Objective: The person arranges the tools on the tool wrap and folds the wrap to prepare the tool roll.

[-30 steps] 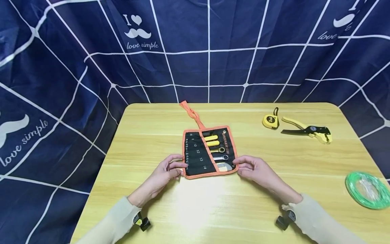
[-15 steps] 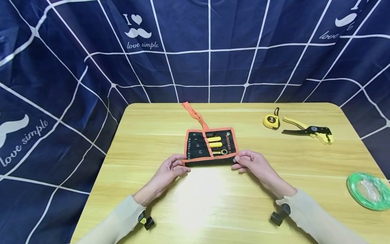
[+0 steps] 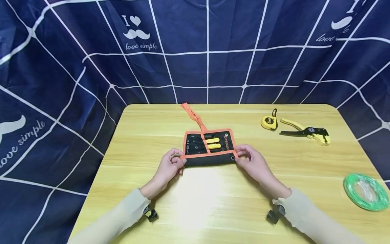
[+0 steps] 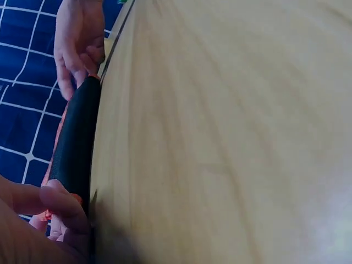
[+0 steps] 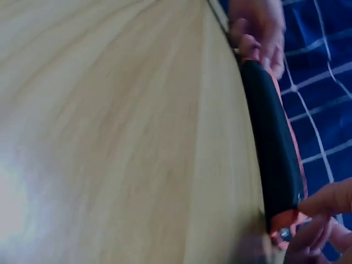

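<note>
A black tool roll (image 3: 210, 160) with orange edging lies on the table in the head view, its near side folded over toward the back. My left hand (image 3: 171, 164) pinches the left end of the fold, and my right hand (image 3: 249, 158) pinches the right end. Two yellow handles (image 3: 214, 146) show in the pockets beyond the fold; the lower pockets are hidden under it. From the far edge an orange tie strap (image 3: 194, 116) stretches away. In the left wrist view the folded roll (image 4: 77, 137) appears as a thick black tube; the right wrist view shows its orange end (image 5: 284, 220) by my thumb.
At the back right of the wooden table (image 3: 195, 210) are a yellow tape measure (image 3: 268, 122) and a yellow-and-black wire stripper (image 3: 310, 131). A coil of green wire (image 3: 354, 193) lies by the right edge. Blue curtains (image 3: 225, 67) surround the table's back and sides.
The roll lay flat one second ago with its lower pockets showing. Both hands have lifted its near edge and folded it away, covering the wrenches.
</note>
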Action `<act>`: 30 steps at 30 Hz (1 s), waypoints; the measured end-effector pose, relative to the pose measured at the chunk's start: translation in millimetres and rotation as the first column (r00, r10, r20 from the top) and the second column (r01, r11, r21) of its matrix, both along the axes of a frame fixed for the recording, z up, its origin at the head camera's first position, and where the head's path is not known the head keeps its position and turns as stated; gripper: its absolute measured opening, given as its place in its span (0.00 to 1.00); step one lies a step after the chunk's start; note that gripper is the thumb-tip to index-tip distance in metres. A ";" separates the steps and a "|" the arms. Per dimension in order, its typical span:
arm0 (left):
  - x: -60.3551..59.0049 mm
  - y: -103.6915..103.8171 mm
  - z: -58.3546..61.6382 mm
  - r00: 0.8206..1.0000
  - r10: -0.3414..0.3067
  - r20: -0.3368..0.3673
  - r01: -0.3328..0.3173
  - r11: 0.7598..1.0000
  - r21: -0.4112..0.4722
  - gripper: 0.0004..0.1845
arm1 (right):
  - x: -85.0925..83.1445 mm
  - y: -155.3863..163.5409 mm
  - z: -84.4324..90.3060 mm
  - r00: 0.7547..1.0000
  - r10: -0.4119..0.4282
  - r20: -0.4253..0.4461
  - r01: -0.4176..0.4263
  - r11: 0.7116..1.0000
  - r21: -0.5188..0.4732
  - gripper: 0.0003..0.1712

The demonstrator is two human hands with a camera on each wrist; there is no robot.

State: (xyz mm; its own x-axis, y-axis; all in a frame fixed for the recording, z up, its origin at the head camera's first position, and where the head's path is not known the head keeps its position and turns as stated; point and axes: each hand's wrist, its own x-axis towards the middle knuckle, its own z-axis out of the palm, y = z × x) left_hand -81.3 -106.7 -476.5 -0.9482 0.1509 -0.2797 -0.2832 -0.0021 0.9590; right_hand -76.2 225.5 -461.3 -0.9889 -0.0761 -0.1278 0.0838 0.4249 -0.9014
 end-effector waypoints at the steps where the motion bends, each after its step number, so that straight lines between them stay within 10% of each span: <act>1: -1.9 -0.2 0.3 1.000 -0.003 0.008 0.003 1.000 0.003 0.09 | 2.7 -1.3 1.7 0.999 0.009 -0.048 -0.007 0.999 0.051 0.26; 12: -25.5 -2.4 4.7 0.996 -0.073 0.045 0.073 0.997 -0.007 0.07 | 1.5 -26.8 1.3 0.943 0.287 -0.168 -0.218 0.915 0.340 0.32; 18: -26.8 -2.7 4.9 0.993 -0.087 0.078 0.088 0.996 -0.001 0.13 | -13.8 -29.5 -2.8 0.951 0.289 -0.111 -0.237 0.910 0.342 0.25; 30: -22.0 -0.6 3.0 0.983 -0.163 -0.089 0.147 0.976 -0.163 0.19 | -19.6 -27.7 -4.9 0.969 0.247 -0.006 -0.239 0.945 0.224 0.18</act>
